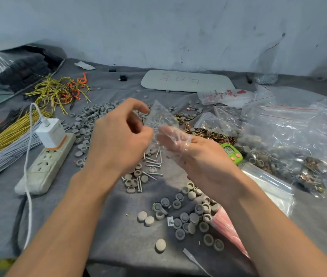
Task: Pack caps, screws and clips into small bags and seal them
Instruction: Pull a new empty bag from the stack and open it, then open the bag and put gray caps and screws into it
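Counter: grey cloth counter (108, 232), scuffed wall (178, 27) behind.
Hands: left hand (118, 140) pinches, right hand (198, 156) grips the small clear plastic bag (161, 114) of screws (158, 122).
Risk: bag seems unsealed; a slip could spill screws onto grey round caps (137, 173) beneath it.

On the table (98, 226), a power strip (44, 162) lies left, wire bundles (4, 140) at its left; caps (188, 216) and screws (152, 166) spread across the centre, clips (208, 134) behind them, a timer (231, 153) and filled bags (298, 140) right
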Available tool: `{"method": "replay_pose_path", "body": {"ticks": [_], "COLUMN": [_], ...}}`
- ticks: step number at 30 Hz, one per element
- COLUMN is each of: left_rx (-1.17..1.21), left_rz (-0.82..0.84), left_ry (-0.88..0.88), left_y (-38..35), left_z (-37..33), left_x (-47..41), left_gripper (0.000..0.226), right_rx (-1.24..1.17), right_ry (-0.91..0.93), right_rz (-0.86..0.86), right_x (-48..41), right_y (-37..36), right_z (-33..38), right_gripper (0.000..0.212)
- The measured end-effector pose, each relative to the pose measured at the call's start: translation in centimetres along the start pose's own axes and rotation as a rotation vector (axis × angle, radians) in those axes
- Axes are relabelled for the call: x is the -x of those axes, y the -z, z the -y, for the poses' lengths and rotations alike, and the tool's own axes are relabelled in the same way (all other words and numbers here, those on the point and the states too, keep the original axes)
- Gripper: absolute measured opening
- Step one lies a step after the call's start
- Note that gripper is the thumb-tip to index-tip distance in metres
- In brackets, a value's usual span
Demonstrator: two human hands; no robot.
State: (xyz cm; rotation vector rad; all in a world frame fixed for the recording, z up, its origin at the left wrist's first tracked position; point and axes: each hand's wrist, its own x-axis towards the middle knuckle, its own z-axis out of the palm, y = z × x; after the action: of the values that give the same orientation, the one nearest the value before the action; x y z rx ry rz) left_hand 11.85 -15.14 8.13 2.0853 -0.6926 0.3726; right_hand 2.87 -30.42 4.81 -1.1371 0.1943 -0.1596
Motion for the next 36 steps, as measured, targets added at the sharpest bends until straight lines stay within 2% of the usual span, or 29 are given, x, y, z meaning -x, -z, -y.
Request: {"method": "replay_pose_path", "body": {"ticks": [3, 6, 8, 10, 11, 13, 15, 17, 18, 20, 23, 25, 28, 31, 33, 36], "left_rx": [0.025, -0.06, -0.179, -0.326, -0.389, -0.437, -0.411, -0.399, -0.404, -0.364, -0.233, -0.192, -0.216, -0.296, -0.386, -0.434], "left_rz": [0.038, 0.244, 0.385, 0.446, 0.438, 0.329, 0.198, 0.125, 0.105, 0.08, 0.114, 0.135, 0.158, 0.163, 0.144, 0.116], "left_ry": [0.017, -0.207, -0.359, -0.476, -0.518, -0.558, -0.544, -0.519, -0.495, -0.387, -0.114, 0.007, 0.068, 0.045, -0.018, -0.077], "left_y": [0.7, 0.4, -0.7, -2.1, -2.7, -3.2, -3.4, -3.6, -3.7, -3.6, -2.8, -2.0, -1.6, -1.7, -1.8, -2.1], "left_z": [0.6, -0.1, -0.9, -1.7, -1.9, -2.1, -2.0, -2.0, -1.8, -1.4, -0.5, 0.4, 1.5, 2.0, 2.1, 2.2], "left_x": [-0.4, 0.1, 0.8, 1.5, 1.7, 2.0, 2.0, 2.0, 2.1, 1.9, 1.1, 0.4, -0.4, -0.3, -0.1, 0.1], "left_gripper": [0.037, 0.068, 0.092, 0.106, 0.104, 0.086, 0.068, 0.061, 0.062, 0.063, 0.07, 0.074, 0.075, 0.069, 0.063, 0.071], "right_rx": [0.131, 0.106, -0.007, -0.01, 0.027, 0.105, 0.152, 0.135, 0.1, 0.05, 0.046, 0.237, 0.962, 1.424, 1.651, 1.888], "right_ry": [0.053, 0.096, 0.084, 0.083, 0.084, 0.079, 0.068, 0.073, 0.074, 0.095, 0.144, 0.177, 0.237, 0.153, 0.128, 0.094], "right_rz": [-0.087, -0.128, -0.033, 0.073, 0.104, 0.162, 0.19, 0.134, 0.086, -0.065, -0.325, -0.458, -0.63, -0.571, -0.487, -0.341], "right_x": [-0.2, -0.6, -0.6, -0.4, -0.3, -0.1, 0.1, 0.3, 0.4, 0.4, 0.3, 0.4, 0.2, -0.3, -0.8, -1.4], "right_y": [0.2, 0.3, 0.2, 0.2, 0.3, 0.5, 0.8, 0.8, 0.7, 1.0, 2.3, 3.4, 4.5, 4.6, 4.6, 4.5], "right_z": [-0.1, -0.4, -0.4, -0.1, 0.1, 0.7, 1.1, 1.5, 1.5, 1.5, 2.2, 2.9, 3.4, 3.2, 2.4, 0.8], "right_gripper": [0.042, 0.06, 0.06, 0.058, 0.055, 0.042, 0.023, 0.009, 0.007, 0.021, 0.015, 0.017, 0.033, 0.035, 0.024, 0.012]}}
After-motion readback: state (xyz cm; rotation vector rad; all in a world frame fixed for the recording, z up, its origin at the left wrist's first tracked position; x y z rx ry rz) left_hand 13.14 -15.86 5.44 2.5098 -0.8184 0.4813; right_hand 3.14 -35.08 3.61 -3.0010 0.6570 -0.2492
